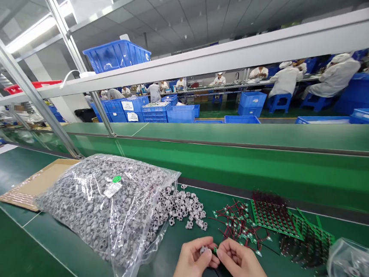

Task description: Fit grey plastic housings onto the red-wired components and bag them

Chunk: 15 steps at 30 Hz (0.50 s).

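Note:
My left hand point(193, 260) pinches a small grey plastic piece point(203, 250) between thumb and fingers. My right hand point(238, 259) is closed on a small green board with dark wires point(215, 250), held tip to tip against the grey piece. Just beyond my hands lies a loose heap of the same grey pieces point(183, 207), spilled from the mouth of a big clear bag point(107, 205) full of them. To the right of that heap sits a pile of wired green boards point(241, 225).
Green panel sheets point(275, 213) and darker stacked ones point(307, 244) lie at right, with another clear bag point(353, 274) at the edge. Flat cardboard point(35, 183) lies at left. A green conveyor belt point(234, 164) runs beyond; people in white work behind blue crates point(180, 112).

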Each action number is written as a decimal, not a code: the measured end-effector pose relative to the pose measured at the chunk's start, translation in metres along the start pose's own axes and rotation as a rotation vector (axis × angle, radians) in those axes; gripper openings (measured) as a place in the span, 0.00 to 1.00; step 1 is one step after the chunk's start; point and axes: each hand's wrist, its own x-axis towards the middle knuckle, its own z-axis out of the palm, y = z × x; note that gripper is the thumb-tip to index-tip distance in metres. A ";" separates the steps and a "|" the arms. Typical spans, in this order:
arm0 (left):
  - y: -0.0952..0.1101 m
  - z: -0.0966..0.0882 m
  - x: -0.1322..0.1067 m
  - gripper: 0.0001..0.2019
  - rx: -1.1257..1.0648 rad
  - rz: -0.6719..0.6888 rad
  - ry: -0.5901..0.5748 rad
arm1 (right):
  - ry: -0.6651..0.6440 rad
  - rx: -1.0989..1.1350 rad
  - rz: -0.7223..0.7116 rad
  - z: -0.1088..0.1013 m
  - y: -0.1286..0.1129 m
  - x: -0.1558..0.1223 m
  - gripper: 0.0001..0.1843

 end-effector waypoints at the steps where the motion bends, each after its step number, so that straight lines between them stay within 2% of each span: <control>1: 0.002 -0.001 0.000 0.33 0.022 0.017 -0.020 | 0.003 0.013 -0.004 -0.001 -0.002 -0.001 0.22; 6: 0.001 -0.005 -0.002 0.31 0.121 0.036 -0.074 | -0.064 0.110 0.057 -0.002 -0.007 -0.005 0.25; 11: -0.002 -0.009 -0.009 0.31 0.029 0.011 0.010 | -0.152 0.192 0.129 -0.002 -0.006 -0.006 0.33; 15: -0.009 -0.010 -0.013 0.28 0.074 0.058 0.047 | -0.223 0.256 0.159 0.000 -0.005 -0.007 0.32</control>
